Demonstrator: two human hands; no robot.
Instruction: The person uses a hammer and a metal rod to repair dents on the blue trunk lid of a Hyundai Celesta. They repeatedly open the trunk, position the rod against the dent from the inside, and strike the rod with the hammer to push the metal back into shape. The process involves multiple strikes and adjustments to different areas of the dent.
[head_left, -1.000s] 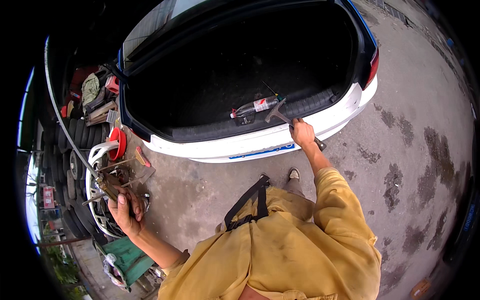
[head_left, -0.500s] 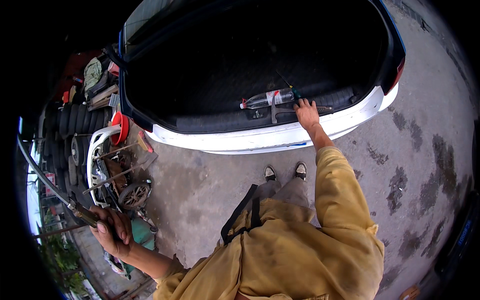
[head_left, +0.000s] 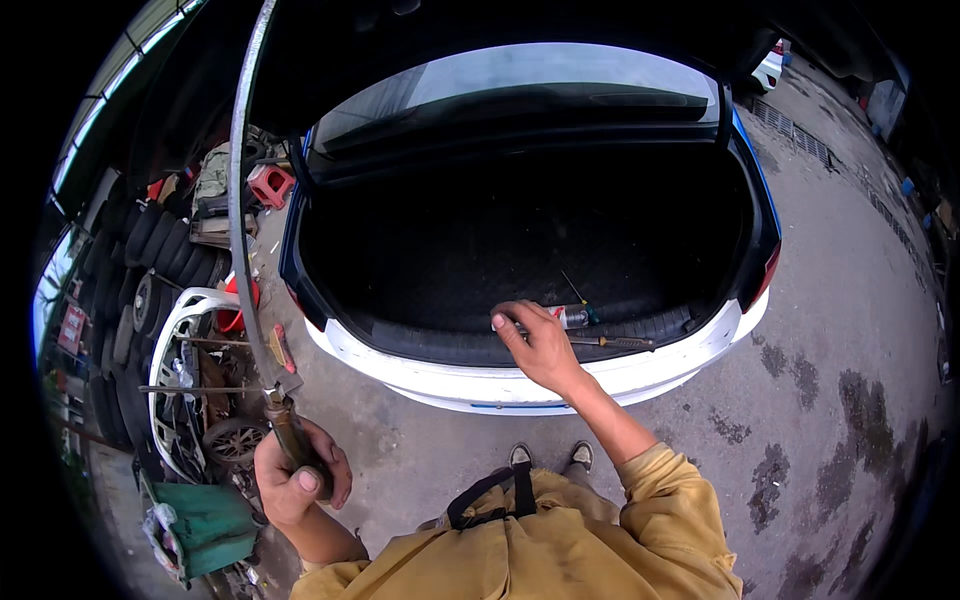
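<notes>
My left hand (head_left: 300, 475) is wrapped round the brownish handle of a long, thin grey metal bar (head_left: 238, 190), held upright at the left. My right hand (head_left: 540, 345) reaches over the rear sill of an open car trunk (head_left: 420, 340), its fingers curled and partly hidden; what they grip cannot be made out. Just beyond it, a clear plastic bottle (head_left: 574, 317) lies on its side, its neck hidden by the hand. A hammer (head_left: 615, 342) lies along the sill, only its handle showing. Behind the bottle lies a thin screwdriver (head_left: 575, 286).
The white rear bumper (head_left: 450, 385) curves between me and the trunk. At the left are stacked tyres (head_left: 160, 240), a detached white bumper (head_left: 165, 360), a red stool (head_left: 270, 185) and a green bin (head_left: 205, 525). Stained concrete (head_left: 790, 440) stretches to the right.
My right hand has moved left along the sill, from the hammer's handle to the bottle's neck end. My left hand has swung inward, turning the bar upright. The view has tilted up.
</notes>
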